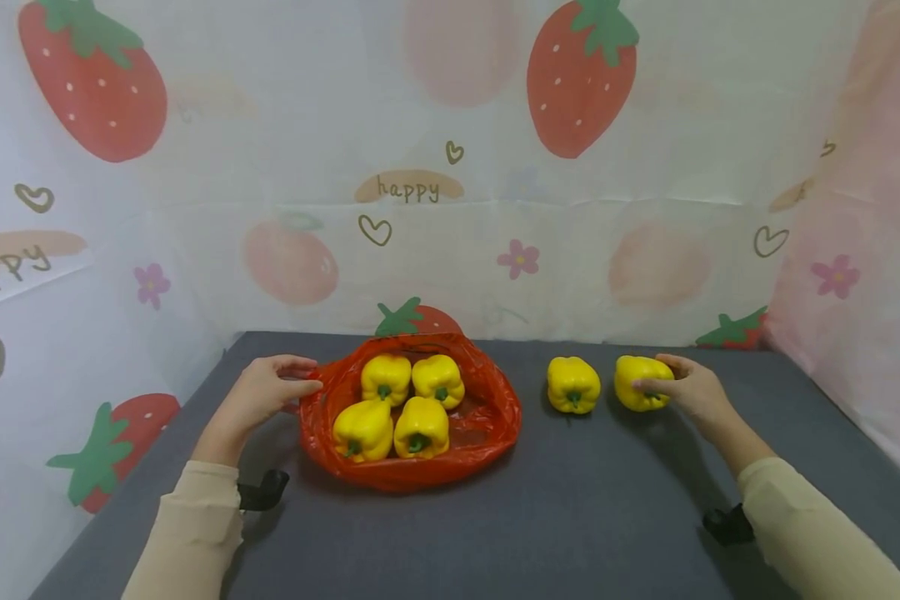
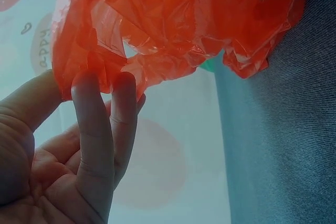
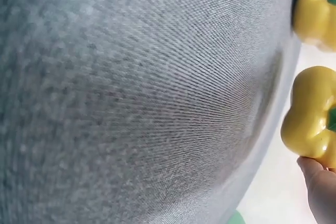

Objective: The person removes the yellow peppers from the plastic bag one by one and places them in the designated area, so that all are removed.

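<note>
At the left, my left hand (image 1: pixel 261 392) holds the rim of a red plastic bag (image 1: pixel 487 450). In the left wrist view, its thumb and fingers meet at the edge of the crinkled bag (image 2: pixel 173 19). Several yellow bell peppers (image 1: pixel 422 427) with green stems lie inside the bag's wide mouth. On the right, my right hand (image 1: pixel 693 396) grips another yellow bell pepper (image 1: pixel 633 382), thumb in front and fingers behind. The right wrist view shows this pepper (image 3: pixel 310 114) beside the thumb; whether it touches the table cannot be told.
One more yellow bell pepper (image 1: pixel 573 385) sits on the dark grey table (image 1: pixel 510 533), between the bag and the right hand. Behind the table hangs a white cloth (image 1: pixel 570 217) printed with strawberries and hearts. A dark strap end hangs at each wrist.
</note>
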Demonstrator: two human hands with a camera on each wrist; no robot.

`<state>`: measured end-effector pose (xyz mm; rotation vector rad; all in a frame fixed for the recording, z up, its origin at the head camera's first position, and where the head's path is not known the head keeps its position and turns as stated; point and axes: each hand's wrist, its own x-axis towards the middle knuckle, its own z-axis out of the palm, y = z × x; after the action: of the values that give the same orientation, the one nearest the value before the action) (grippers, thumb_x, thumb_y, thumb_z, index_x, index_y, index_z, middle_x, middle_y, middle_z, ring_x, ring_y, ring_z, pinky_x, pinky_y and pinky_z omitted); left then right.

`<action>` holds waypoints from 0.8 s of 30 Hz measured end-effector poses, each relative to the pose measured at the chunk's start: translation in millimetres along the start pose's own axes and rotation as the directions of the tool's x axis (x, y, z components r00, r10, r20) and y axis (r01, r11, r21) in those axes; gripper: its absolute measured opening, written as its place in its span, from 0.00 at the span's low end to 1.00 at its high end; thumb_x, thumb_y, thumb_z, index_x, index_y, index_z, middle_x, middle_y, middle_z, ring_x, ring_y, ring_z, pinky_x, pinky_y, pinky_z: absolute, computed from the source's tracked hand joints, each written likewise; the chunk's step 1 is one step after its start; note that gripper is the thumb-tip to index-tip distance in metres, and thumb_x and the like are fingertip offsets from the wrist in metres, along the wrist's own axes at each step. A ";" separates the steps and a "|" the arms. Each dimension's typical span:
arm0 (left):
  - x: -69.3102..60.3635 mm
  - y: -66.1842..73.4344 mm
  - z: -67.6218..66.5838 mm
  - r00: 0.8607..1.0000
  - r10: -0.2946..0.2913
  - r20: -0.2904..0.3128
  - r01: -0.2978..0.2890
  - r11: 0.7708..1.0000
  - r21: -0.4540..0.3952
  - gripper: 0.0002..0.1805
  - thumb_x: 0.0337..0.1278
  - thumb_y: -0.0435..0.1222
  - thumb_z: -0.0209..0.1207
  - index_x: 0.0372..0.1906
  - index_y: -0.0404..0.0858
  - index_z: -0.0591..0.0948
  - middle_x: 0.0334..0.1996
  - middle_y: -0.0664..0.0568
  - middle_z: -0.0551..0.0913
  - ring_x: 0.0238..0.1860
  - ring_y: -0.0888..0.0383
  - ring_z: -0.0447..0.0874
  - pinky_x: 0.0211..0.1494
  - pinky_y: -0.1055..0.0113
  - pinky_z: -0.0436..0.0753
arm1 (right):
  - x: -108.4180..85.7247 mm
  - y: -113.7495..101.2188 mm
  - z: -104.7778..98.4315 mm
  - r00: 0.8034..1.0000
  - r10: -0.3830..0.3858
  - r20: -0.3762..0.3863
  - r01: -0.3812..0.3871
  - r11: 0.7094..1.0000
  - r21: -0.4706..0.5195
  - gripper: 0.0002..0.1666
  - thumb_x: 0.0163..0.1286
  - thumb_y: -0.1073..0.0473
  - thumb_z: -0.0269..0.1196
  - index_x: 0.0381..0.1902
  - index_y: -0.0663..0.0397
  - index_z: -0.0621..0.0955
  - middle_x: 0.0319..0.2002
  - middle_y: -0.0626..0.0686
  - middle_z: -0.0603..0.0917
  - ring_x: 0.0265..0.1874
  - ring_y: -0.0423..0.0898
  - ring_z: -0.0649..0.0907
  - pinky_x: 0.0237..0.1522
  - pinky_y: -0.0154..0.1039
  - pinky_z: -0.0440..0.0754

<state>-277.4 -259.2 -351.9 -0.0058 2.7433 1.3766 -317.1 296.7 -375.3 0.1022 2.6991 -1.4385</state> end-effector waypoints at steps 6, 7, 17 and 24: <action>1.6 -0.8 0.3 1.000 -0.002 0.002 0.002 1.000 -0.001 0.31 0.65 0.44 0.62 0.67 0.31 0.73 0.60 0.33 0.79 0.44 0.54 0.85 0.49 0.57 0.88 | 1.9 1.0 0.8 0.999 0.030 0.031 -0.030 0.999 -0.016 0.58 0.66 0.40 0.66 0.79 0.61 0.50 0.79 0.67 0.48 0.75 0.69 0.55 0.73 0.64 0.60; 1.9 -1.1 0.5 1.000 0.000 0.003 0.000 1.000 -0.002 0.30 0.65 0.44 0.62 0.66 0.31 0.73 0.60 0.33 0.79 0.45 0.54 0.85 0.48 0.58 0.88 | 2.4 1.3 0.9 0.999 0.035 0.032 -0.035 0.999 -0.017 0.58 0.66 0.40 0.66 0.79 0.61 0.50 0.79 0.67 0.48 0.75 0.69 0.55 0.73 0.64 0.60; 3.5 -2.2 0.5 1.000 0.013 -0.003 -0.013 1.000 -0.001 0.30 0.65 0.43 0.62 0.66 0.31 0.73 0.60 0.33 0.79 0.44 0.54 0.85 0.48 0.57 0.88 | 7.8 -1.6 3.1 0.998 0.046 0.050 -0.046 0.999 -0.003 0.58 0.66 0.42 0.67 0.79 0.62 0.50 0.79 0.67 0.47 0.76 0.68 0.52 0.75 0.63 0.58; 3.3 -2.2 0.1 1.000 0.019 -0.001 -0.019 1.000 0.002 0.30 0.65 0.43 0.62 0.66 0.31 0.73 0.60 0.33 0.79 0.43 0.55 0.85 0.48 0.57 0.88 | 10.9 1.2 6.3 0.997 0.051 0.060 -0.052 0.999 0.005 0.57 0.66 0.43 0.66 0.79 0.62 0.49 0.79 0.68 0.46 0.77 0.68 0.51 0.75 0.63 0.56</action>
<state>-280.6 -260.3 -354.0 0.0192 2.7530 1.3785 -327.6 292.3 -381.0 0.1259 2.6249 -1.4127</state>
